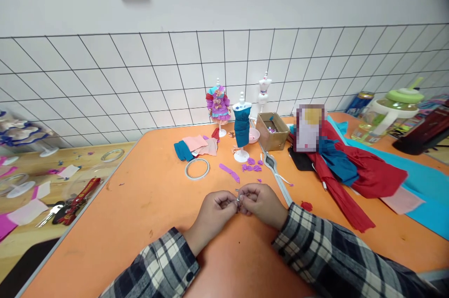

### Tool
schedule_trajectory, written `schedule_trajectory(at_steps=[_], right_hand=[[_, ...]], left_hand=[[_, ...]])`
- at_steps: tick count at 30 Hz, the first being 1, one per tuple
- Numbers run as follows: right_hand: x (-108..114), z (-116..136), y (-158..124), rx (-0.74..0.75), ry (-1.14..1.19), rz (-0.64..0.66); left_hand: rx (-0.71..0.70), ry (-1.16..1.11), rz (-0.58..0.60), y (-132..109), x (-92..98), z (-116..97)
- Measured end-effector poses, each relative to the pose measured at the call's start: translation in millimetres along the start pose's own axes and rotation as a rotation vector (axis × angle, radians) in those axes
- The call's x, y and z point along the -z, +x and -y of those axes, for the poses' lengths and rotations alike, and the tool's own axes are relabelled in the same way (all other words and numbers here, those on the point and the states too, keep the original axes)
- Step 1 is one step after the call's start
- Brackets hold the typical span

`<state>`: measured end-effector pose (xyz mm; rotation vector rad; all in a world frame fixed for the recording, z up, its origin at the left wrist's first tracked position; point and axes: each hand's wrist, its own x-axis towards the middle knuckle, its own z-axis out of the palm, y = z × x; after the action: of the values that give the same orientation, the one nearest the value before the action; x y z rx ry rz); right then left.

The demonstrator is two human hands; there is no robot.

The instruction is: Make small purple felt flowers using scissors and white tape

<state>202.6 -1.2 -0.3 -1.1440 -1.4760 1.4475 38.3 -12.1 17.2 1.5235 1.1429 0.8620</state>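
Over the front middle of the orange table [140,204], my left hand [218,211] and my right hand [261,202] meet at their fingertips. Both are closed in a pinch around something small and partly shiny, too small to name. Just beyond them lie a purple strip [229,172] and several purple scraps [253,165]. Behind these stands a small dress form in teal cloth [242,125]. A ring of tape [197,169] rests flat beyond my left hand. To the right, a grey strap or zipper [277,176] runs toward my right sleeve.
Two more dress forms, one in purple [220,105] and one white [264,92], stand at the back beside a cardboard box [272,136]. Red cloth [372,167] and a green-lidded jug [386,115] are at right. Keys [52,213] lie on the wooden table at left.
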Motion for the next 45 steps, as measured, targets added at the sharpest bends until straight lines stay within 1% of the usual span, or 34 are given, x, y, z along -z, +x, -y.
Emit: schedule_trajectory(at_steps=[4, 6, 8, 10, 12, 14, 17, 24, 26, 28, 30, 31, 33, 35, 37, 39, 42, 45], right_hand=[[7.7, 3.8, -1.8, -0.047, 0.062, 0.116], [9.7, 6.3, -3.1, -0.072, 0.064, 0.130], [10.0, 8.4, -4.0, -0.100, 0.051, 0.116], [9.7, 10.1, -4.5, -0.104, 0.039, 0.125], [9.8, 11.7, -4.7, -0.092, 0.029, 0.146], [10.1, 13.0, -5.0, -0.086, 0.015, 0.129], [9.6, 12.8, -5.4, -0.082, -0.006, 0.078], [6.5, 7.3, -4.3, -0.061, -0.061, 0.054], [6.8, 7.6, -4.7, 0.002, -0.147, 0.029], [7.3, 8.2, -6.1, 0.156, -0.336, 0.007], [7.9, 8.5, -8.0, 0.312, -0.577, 0.011], [8.5, 8.6, -8.8, 0.355, -0.683, 0.019], [11.0, 8.9, -9.6, 0.365, -0.804, 0.031], [15.5, 10.1, -9.4, 0.334, -0.794, 0.011], [21.0, 12.3, -8.7, 0.331, -0.694, -0.044], [24.9, 14.9, -8.2, 0.363, -0.585, -0.075], [23.4, 16.7, -8.1, 0.414, -0.500, -0.017], [15.6, 14.5, -7.9, 0.386, -0.464, 0.015]], left_hand=[[0.003, 0.024, -0.021, 0.3, 2.3, 2.3], [-0.070, 0.074, -0.049, 0.6, 3.5, 0.6], [-0.169, 0.103, -0.074, 0.7, 4.7, -2.4], [-0.218, 0.060, -0.018, 0.6, 5.9, -4.6], [-0.196, -0.017, 0.082, 0.2, 6.9, -4.4], [-0.151, -0.076, 0.129, 0.0, 7.6, -2.3], [-0.080, -0.159, 0.111, 0.5, 7.7, 1.5], [0.075, -0.484, 0.075, 2.6, 3.6, 5.2], [0.128, -0.584, 0.064, 2.2, 2.5, 4.7], [0.183, -0.717, 0.064, 1.8, 2.0, 4.3], [0.221, -0.831, 0.084, 1.6, 2.0, 4.6], [0.231, -0.872, 0.099, 1.6, 2.1, 5.1], [0.240, -0.926, 0.117, 1.8, 2.9, 6.4], [0.238, -0.939, 0.119, 2.0, 4.6, 7.2], [0.234, -0.911, 0.116, 2.3, 6.7, 7.2], [0.230, -0.872, 0.124, 2.4, 8.6, 6.7], [0.225, -0.833, 0.139, 2.3, 9.6, 7.0], [0.224, -0.781, 0.152, 1.6, 8.4, 8.0]])
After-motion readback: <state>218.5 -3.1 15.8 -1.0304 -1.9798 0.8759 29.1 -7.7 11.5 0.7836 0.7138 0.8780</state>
